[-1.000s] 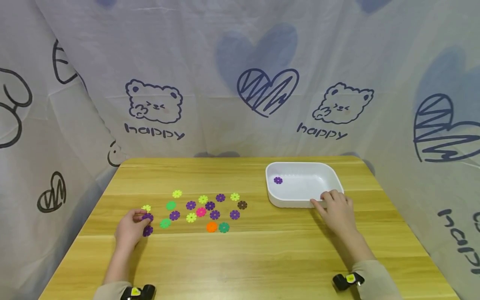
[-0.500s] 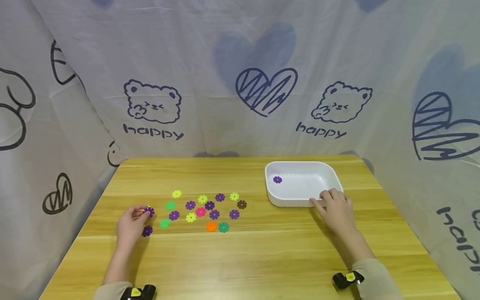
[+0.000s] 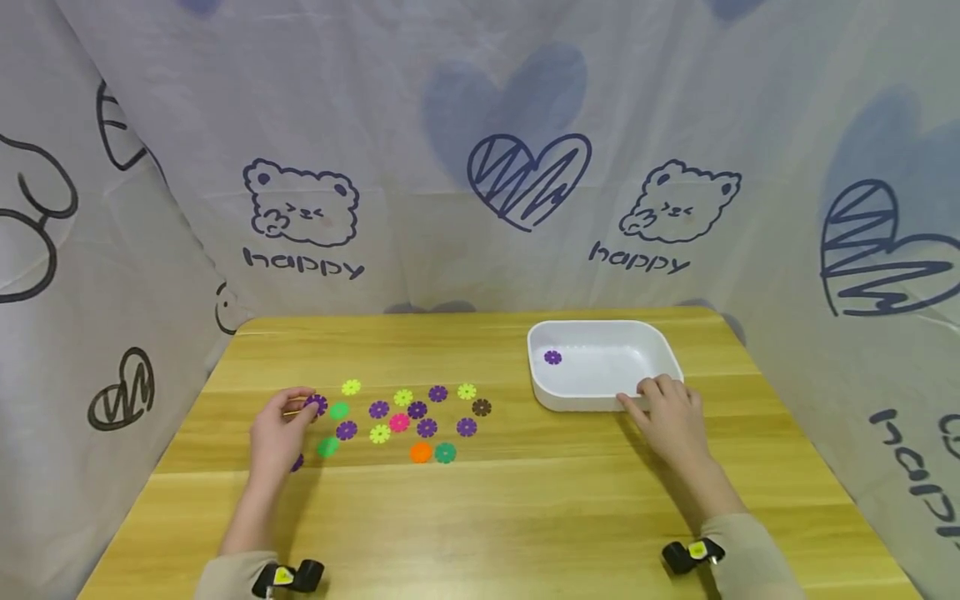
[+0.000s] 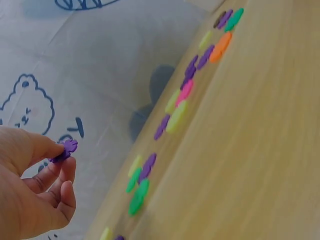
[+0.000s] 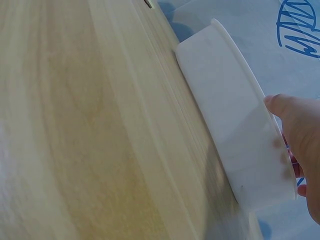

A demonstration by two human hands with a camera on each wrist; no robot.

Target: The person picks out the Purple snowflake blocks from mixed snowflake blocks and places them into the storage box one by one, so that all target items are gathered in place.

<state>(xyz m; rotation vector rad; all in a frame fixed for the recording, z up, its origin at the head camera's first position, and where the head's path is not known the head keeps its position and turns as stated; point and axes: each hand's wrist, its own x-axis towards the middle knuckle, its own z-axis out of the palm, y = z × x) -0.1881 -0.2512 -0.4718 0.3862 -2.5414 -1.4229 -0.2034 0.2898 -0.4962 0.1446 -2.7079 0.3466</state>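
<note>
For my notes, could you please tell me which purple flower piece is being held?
The purple flower piece pinched by the left hand; another purple piece lies in the white tray, and the other visible purple ones lie on the table.

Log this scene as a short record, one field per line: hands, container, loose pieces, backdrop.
Left hand: pinches a purple piece above the table
Right hand: holds the white tray at its near rim, toward the right end
Tray contents: one purple flower-shaped piece
On table: several purple ones, yellow ones and light green ones; one pink piece, one brown piece, one orange piece, one teal piece
Backdrop: pale cloth with bear prints and heart prints
</note>
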